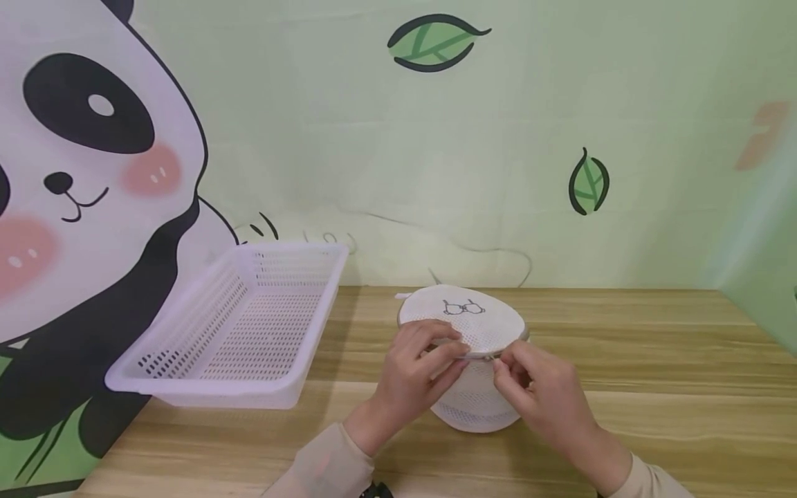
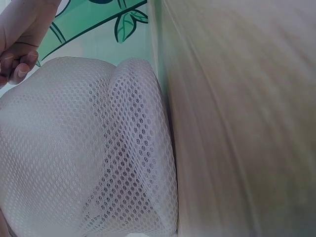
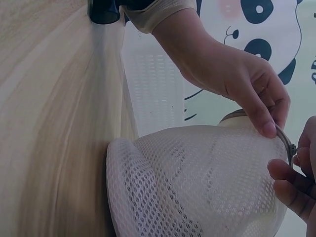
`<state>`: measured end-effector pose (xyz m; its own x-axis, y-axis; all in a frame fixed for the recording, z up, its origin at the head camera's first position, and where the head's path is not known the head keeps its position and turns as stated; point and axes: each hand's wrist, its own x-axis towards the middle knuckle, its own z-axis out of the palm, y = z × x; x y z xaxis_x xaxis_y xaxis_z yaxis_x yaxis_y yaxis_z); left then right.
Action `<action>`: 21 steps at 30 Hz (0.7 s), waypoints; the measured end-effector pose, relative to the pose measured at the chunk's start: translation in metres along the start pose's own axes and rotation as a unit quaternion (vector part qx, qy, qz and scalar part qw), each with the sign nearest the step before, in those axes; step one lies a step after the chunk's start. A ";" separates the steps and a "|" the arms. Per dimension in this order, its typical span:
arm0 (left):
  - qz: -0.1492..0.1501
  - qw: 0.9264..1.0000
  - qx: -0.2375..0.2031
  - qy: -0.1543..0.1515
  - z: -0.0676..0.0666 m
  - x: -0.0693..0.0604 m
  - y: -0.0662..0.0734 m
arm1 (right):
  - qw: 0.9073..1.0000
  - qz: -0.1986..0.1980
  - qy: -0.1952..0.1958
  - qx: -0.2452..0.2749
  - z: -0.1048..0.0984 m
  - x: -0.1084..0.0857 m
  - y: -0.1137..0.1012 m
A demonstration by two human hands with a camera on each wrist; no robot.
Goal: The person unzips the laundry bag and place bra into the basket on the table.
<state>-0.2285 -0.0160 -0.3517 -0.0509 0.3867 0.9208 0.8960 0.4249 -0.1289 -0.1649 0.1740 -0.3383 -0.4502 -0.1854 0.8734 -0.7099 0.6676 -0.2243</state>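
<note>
A white mesh laundry bag (image 1: 476, 398) stands upright on the wooden table, its round top printed with a bra outline (image 1: 463, 308). Around the top runs a grey-beige zipper (image 3: 286, 140). My left hand (image 1: 411, 363) pinches the near rim between thumb and fingers, just left of the zipper pull (image 3: 293, 149). On the other side, my right hand (image 1: 551, 387) pinches at the pull with thumb and forefinger. In the left wrist view the mesh wall (image 2: 64, 143) hides my left hand almost entirely. What the bag contains cannot be made out.
A white perforated plastic basket (image 1: 289, 384) sits on the table to the left of the bag. Behind the wooden table (image 1: 654, 415) hangs a green backdrop (image 1: 349, 152) with a panda and leaves. A white tab (image 1: 402, 296) sticks out from the bag's far left side.
</note>
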 end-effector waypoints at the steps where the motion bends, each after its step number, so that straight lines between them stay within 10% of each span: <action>1: 0.000 1.000 0.000 0.000 0.000 0.000 0.000 | 1.000 0.002 -0.001 -0.001 0.000 0.000 0.000; 21: 0.006 1.000 -0.012 0.009 -0.001 -0.001 -0.004 | 1.000 0.030 -0.010 -0.005 -0.005 0.003 0.000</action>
<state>-0.2320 -0.0187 -0.3513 -0.0325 0.3767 0.9258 0.9072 0.3999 -0.1308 -0.1636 0.1773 -0.3340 -0.5020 -0.1595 0.8500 -0.6762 0.6851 -0.2708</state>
